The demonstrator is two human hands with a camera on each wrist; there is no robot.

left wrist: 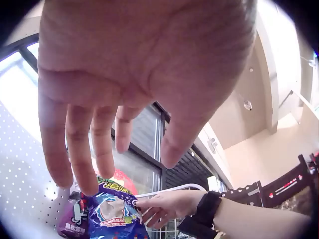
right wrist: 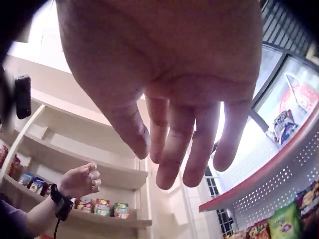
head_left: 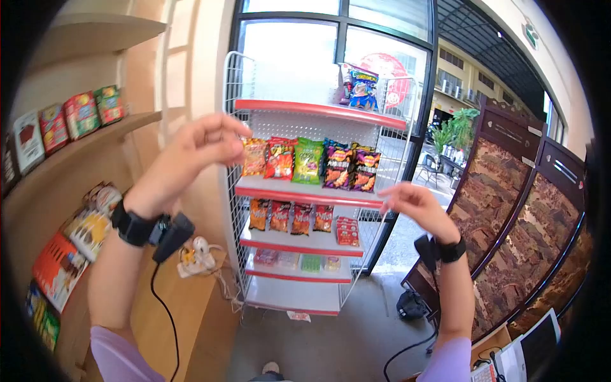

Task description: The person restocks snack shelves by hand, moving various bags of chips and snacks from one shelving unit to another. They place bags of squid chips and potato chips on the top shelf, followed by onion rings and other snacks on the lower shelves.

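Both hands are raised in front of a white wire rack (head_left: 237,114) with red-edged shelves. My left hand (head_left: 213,140) hovers near the rack's upper left corner, fingers loosely bent, holding nothing; in the left wrist view its palm (left wrist: 142,139) is empty. My right hand (head_left: 407,198) floats by the right end of the second shelf, fingers relaxed, also empty (right wrist: 164,159). A blue snack bag (head_left: 361,86) stands on the top shelf (left wrist: 112,211). Colourful chip bags (head_left: 309,160) line the second shelf, with smaller orange bags (head_left: 289,218) below.
Wooden wall shelves (head_left: 121,124) at the left carry packets (head_left: 70,118). A white power strip (head_left: 197,258) lies on a low wooden counter. A carved dark wooden screen (head_left: 522,210) stands at the right, with a black bag (head_left: 412,305) on the floor beside the rack.
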